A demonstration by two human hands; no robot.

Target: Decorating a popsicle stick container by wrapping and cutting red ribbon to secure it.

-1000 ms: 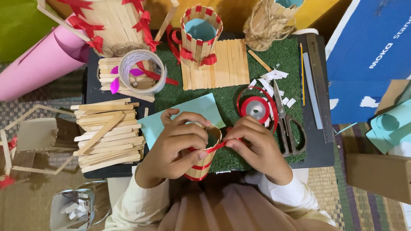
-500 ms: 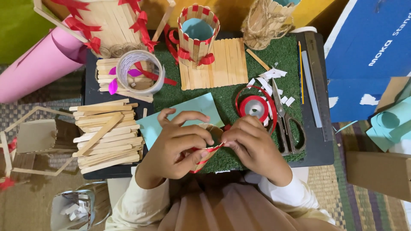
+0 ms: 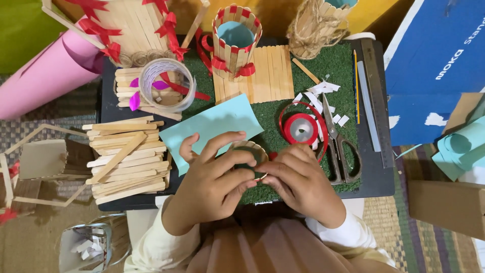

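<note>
A small round cup of wooden sticks (image 3: 251, 154) with red ribbon on it stands upright on the green mat (image 3: 283, 126), and I look down into its dark opening. My left hand (image 3: 214, 179) wraps its left side, fingers over the rim. From the right, my right hand (image 3: 300, 182) presses its fingertips on the cup's lower side, where a bit of red ribbon shows. A light blue paper sheet (image 3: 212, 126) lies just behind my left hand. The red ribbon spool (image 3: 300, 128) sits right behind my right hand.
A stack of wooden sticks (image 3: 129, 156) lies at the left, a clear tape roll (image 3: 166, 83) behind it. Scissors (image 3: 338, 144), a pencil and a metal ruler (image 3: 373, 96) lie at the right. A finished stick cup (image 3: 236, 38) on a stick raft, a twine-wrapped holder (image 3: 316, 25) and a pink paper roll (image 3: 45, 76) stand at the back.
The cup lay tilted with its striped side up and ribbon stretched to my right hand; now it stands with its opening toward me, both hands closed around it.
</note>
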